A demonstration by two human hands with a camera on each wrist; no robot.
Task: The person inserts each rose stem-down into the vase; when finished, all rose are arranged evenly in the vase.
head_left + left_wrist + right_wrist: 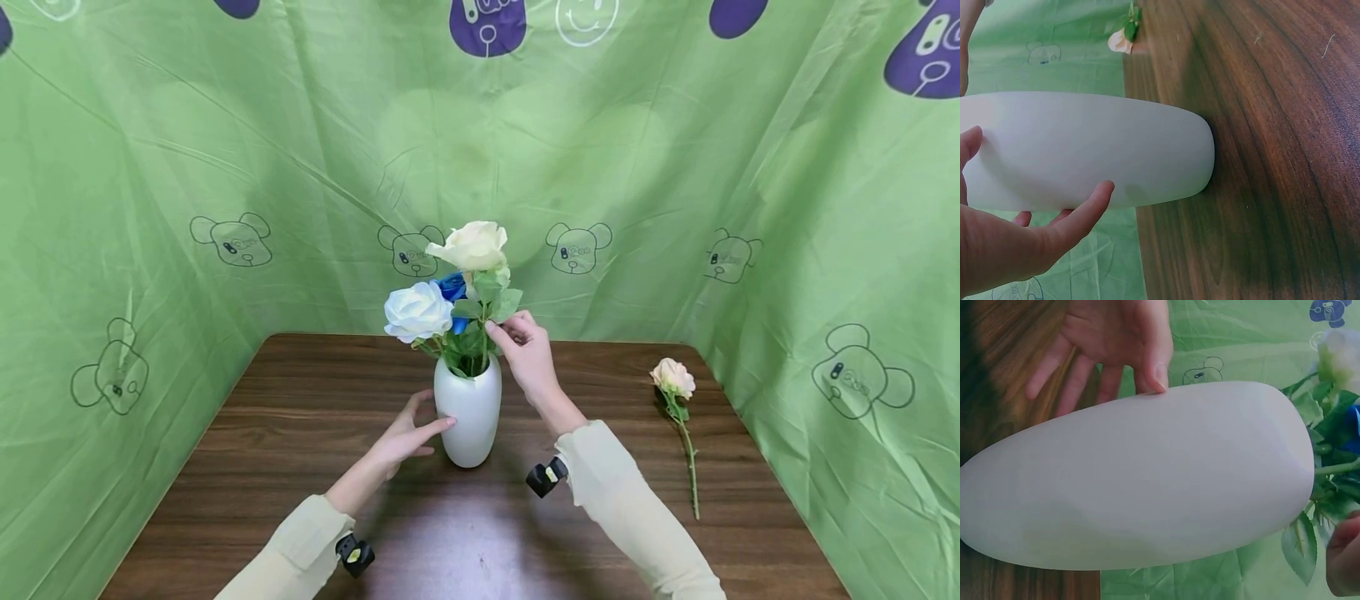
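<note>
A white vase [468,417] stands upright on the wooden table, holding a cream rose [472,247], a pale blue rose [418,312] and a dark blue flower [452,287]. My left hand [408,433] rests against the vase's left side, its thumb on the front and its fingers spread and fairly straight. Above the rim, my right hand [527,350] pinches the cream rose's leafy stem between thumb and finger. In the right wrist view only part of the right hand [1344,559] shows, beside the leaves at the vase's mouth.
A peach rose [673,379] with a long stem lies toward the right side of the table [315,417]. Green printed cloth [322,167] hangs behind and along both sides. Each wrist wears a small black camera [546,477].
</note>
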